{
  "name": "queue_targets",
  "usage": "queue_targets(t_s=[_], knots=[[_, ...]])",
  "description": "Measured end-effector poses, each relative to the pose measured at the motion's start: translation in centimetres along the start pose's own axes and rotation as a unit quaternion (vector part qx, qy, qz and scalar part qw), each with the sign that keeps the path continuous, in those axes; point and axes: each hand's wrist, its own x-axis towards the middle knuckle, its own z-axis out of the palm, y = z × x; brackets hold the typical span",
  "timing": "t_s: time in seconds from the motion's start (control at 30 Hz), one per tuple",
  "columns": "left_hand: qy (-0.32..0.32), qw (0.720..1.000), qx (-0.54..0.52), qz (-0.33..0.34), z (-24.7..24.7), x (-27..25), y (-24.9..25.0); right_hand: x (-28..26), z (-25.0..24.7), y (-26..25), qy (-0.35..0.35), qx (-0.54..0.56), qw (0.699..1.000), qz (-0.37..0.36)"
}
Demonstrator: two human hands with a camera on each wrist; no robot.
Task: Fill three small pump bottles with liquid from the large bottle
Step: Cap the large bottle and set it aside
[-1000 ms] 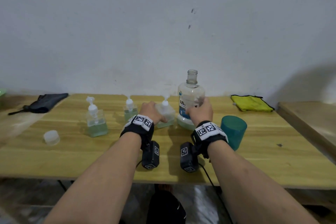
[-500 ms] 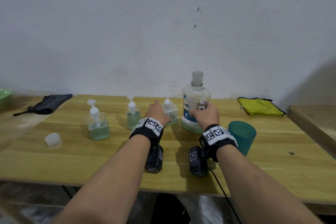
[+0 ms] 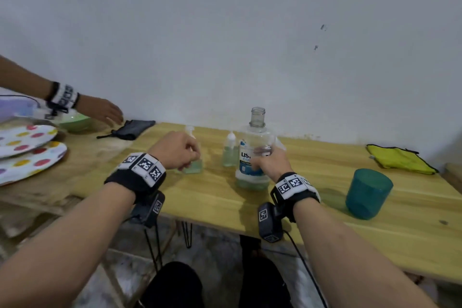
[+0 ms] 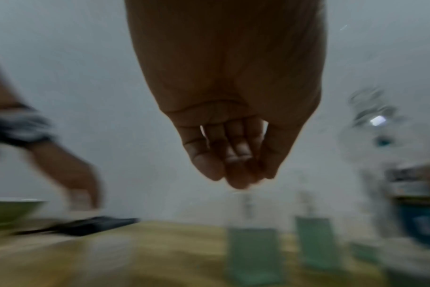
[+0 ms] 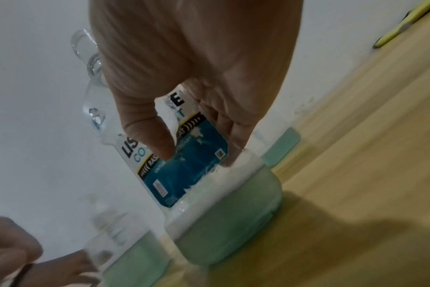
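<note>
The large clear bottle [image 3: 255, 132] stands uncapped on the wooden table [image 3: 215, 197], with a little green liquid at its bottom. My right hand [image 3: 267, 161] grips it around the blue label [image 5: 192, 170]. My left hand [image 3: 178, 151] hovers with curled fingers and holds nothing, just in front of one small pump bottle [image 3: 193, 169]. A second small pump bottle [image 3: 230, 154] stands left of the large bottle. The third [image 5: 282, 147] shows only partly behind the large bottle. The small ones hold green liquid. The left wrist view is blurred; in it my left hand [image 4: 238, 170] hangs above the pump bottles [image 4: 253, 252].
A teal cup [image 3: 367, 192] stands right of my right wrist and a yellow cloth [image 3: 397, 157] lies at the back right. At the left are a dark cloth [image 3: 132, 129], a green bowl [image 3: 75, 122], spotted plates [image 3: 27, 147] and another person's hand [image 3: 100, 110].
My left hand has let go of the pump bottle beside the large bottle and moved left. The view has swung left, bringing in another person's hand and plates. My right hand stays put.
</note>
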Motion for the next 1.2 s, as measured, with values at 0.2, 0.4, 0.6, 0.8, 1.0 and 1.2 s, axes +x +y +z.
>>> queue_targets(t_s=[0.2, 0.4, 0.6, 0.8, 1.0, 1.2], knots=[[-0.004, 0.972, 0.157, -0.177, 0.3, -0.4, -10.6, -1.0, 6.0, -1.6, -0.081, 0.003, 0.996, -0.025], [-0.032, 0.967, 0.153, -0.203, 3.4, -0.3, -12.9, -1.2, 7.3, -2.1, -0.093, 0.017, 0.995, -0.028], [0.034, 0.976, 0.095, -0.195, 2.4, 0.0, -11.2, -1.3, 7.2, -1.9, -0.09, 0.047, 0.994, -0.025], [0.142, 0.972, -0.18, -0.048, -4.8, 0.5, -2.9, -1.1, 7.1, -1.8, -0.101, 0.038, 0.994, -0.025], [0.107, 0.977, -0.171, 0.066, -9.3, 2.4, 6.0, -0.9, 7.1, -2.1, -0.102, 0.037, 0.994, -0.018], [0.038, 0.997, -0.038, 0.059, -7.3, 3.0, 8.0, -1.1, 7.0, -2.2, -0.098, 0.03, 0.994, -0.022]])
